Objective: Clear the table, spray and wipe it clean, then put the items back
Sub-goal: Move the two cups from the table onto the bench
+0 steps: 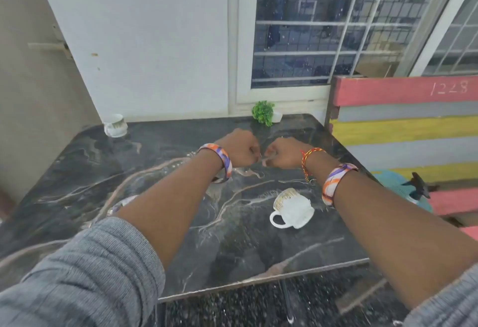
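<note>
Marble table [155, 223] bears a cup [292, 209] below right hand [282, 153].

Two hands, the left [239, 149] and right [283, 153], curl into fists close together above a dark marble bench [155, 197], where a white cup [292, 209] lies tipped near the right forearm, another cup [115, 125] and a small green plant [263, 112] standing at the far edge.

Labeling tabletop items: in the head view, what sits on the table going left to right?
White cup at the far left corner → small green plant in a white pot → white cup nearer the front.
</note>
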`<state>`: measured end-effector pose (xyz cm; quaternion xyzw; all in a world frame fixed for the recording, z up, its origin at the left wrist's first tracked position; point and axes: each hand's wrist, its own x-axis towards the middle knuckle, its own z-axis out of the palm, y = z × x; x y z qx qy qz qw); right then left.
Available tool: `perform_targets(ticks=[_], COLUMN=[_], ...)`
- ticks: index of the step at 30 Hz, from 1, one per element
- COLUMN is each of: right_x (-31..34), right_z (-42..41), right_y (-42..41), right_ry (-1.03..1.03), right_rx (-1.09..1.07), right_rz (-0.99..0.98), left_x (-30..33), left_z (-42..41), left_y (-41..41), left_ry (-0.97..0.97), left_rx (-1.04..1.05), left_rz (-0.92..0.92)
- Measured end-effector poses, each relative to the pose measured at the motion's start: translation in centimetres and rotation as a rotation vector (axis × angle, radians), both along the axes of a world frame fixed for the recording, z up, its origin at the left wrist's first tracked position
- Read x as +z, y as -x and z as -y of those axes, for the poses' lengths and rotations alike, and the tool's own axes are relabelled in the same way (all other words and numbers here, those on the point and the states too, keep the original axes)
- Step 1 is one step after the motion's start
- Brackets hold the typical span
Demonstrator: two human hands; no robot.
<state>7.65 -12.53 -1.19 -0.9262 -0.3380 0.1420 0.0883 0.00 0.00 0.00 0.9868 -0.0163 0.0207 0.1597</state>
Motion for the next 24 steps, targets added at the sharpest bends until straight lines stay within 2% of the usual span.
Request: perform_targets(ticks=[3,5,10,14,17,24], right_x=[-1.4,-2.5,-4.4,-5.4,-5.2,-3.9], right_z=[1.5,2.7,3.1,1.9,-0.7,-12.4], right_y=[0.8,1.4,2.1,2.8,2.2,-0.1], right_ry=[0.275,0.359,0.242,0.331,0.316,-0.012], right_rx=[-0.046,-0.089,-0.191,-0.167,-0.13,-0.021], right_rz=[-0.13,-0.185,-0.28,-0.177,-0.201,-0.265], left_x=[-2.2,-3.8,-5.9,-6.2,-6.1,-4.7], left_z=[0.8,1.2,1.0,-0.6,-2.9,-13.1], left_y=[0.2,0.2,0.3,0.7,1.0,1.1], left_ry=[0.004,-0.007,0.015,0.072,0.093,0.124], left_rx=[-0.01,-0.027,-0.031,0.013,0.066,0.307], left_rz=[-0.086,-0.138,-0.208,-0.207,-0.188,-0.099])
